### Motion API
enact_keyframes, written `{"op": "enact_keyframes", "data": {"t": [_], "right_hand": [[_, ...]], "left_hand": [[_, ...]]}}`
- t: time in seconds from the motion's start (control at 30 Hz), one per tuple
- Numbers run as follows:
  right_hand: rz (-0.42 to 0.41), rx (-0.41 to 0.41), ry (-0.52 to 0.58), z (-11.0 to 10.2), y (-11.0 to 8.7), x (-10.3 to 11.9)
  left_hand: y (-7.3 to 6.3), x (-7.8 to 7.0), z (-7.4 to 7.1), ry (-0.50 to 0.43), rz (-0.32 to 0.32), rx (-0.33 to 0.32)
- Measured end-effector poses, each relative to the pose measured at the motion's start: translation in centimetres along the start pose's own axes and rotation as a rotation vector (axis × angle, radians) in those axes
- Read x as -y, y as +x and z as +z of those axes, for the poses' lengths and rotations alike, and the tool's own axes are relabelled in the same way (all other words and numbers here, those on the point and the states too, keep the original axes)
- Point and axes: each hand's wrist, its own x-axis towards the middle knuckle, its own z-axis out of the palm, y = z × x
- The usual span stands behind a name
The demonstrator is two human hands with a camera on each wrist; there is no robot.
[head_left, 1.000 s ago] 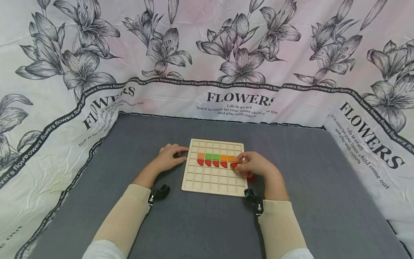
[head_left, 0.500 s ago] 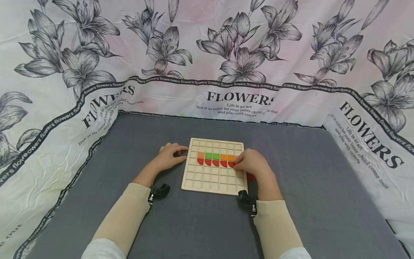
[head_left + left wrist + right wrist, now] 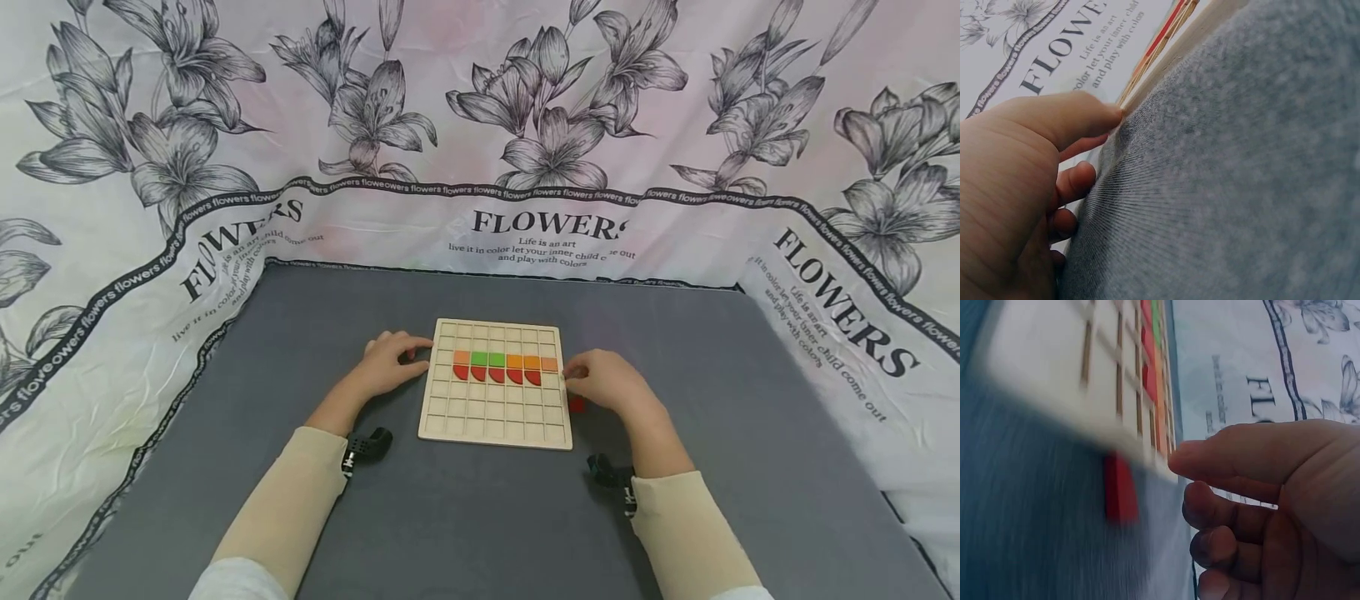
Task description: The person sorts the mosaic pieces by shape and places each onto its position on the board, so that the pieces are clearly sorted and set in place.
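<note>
A square wooden grid board (image 3: 495, 421) lies on the dark table. In its cells sits a row of orange and green square tiles (image 3: 487, 359), and below it a row of several red quarter-circle tiles (image 3: 497, 376). My left hand (image 3: 385, 364) rests at the board's left edge, thumb tip touching the rim in the left wrist view, fingers loosely bent. Just off the right edge, my right hand (image 3: 609, 381) has loosely bent fingers and nothing between them. Beside the board, under that hand, lies a loose red piece (image 3: 1120, 489), blurred in the right wrist view.
The grey tabletop (image 3: 480, 517) surrounds the board. A white cloth with flower prints (image 3: 555, 150) hangs behind and along both sides. A black wrist camera (image 3: 369, 445) sits on the left forearm, another wrist camera (image 3: 606, 472) on the right.
My right hand has let go of the last red quarter-circle tile, now lying in its cell, and drawn back right off the board, uncovering another orange tile. The left hand stays put.
</note>
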Motion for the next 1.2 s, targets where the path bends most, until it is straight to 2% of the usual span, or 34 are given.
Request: {"op": "enact_keyframes", "data": {"t": [0.23,0.37,0.5,0.63,0.77,0.97,1.2], "right_hand": [[-0.066,0.051,-0.027,0.2,-1.9,-2.0],[-0.112,-0.033,-0.134,0.9,-1.8,-2.4],[-0.069,-0.123,-0.214,1.1,-1.8,-2.3],[0.015,-0.148,-0.216,1.3,-1.8,-2.3],[0.038,-0.159,-0.216,1.5,-1.7,-2.0],[0.022,-0.171,-0.231,1.0,-1.5,-1.5],[-0.072,-0.120,-0.114,0.5,-0.9,-0.1]], "left_hand": [[0.1,0.0,-0.2,0.008,-0.008,0.010],[0.1,-0.2,-0.4,0.013,-0.019,0.014],[0.0,-0.2,-0.3,0.009,-0.018,0.011],[0.0,-0.3,-0.1,0.005,-0.021,0.005],[-0.1,-0.3,-0.1,0.000,-0.017,0.002],[-0.3,-0.4,-0.2,-0.012,-0.027,-0.003],[-0.2,-0.5,-0.2,-0.011,-0.015,0.008]]}}
